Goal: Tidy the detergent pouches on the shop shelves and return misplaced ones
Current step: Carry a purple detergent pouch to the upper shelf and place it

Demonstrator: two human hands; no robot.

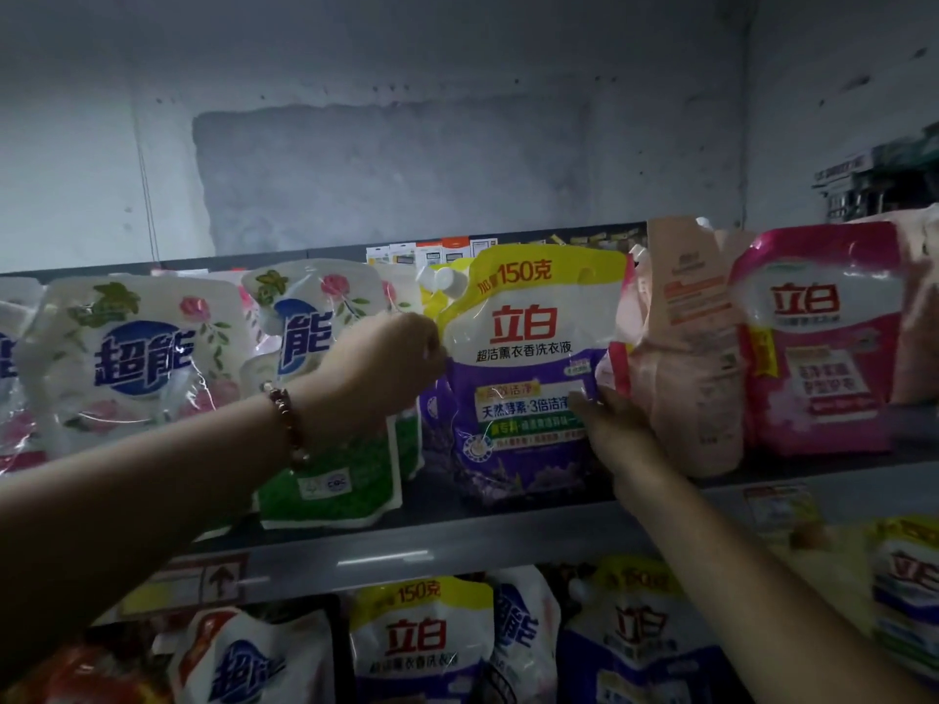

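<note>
Fingers of left hand (pixel 391 368) pinching the left edge of the purple detergent pouch (pixel 528 378), right hand (pixel 617 431) fingers straight against its lower right side, pouch upright on upper shelf (pixel 457 541), between green pouch (pixel 340 480) and pink pouch (pixel 681 358).

Both your arms reach up and forward, your left hand (pixel 394 365), a beaded bracelet (pixel 289 424) on its wrist, curled with fingertips pinching the left edge of the purple pouch (pixel 528 368), your right hand (pixel 617 431) laid flat with straight fingers against its lower right side
</note>
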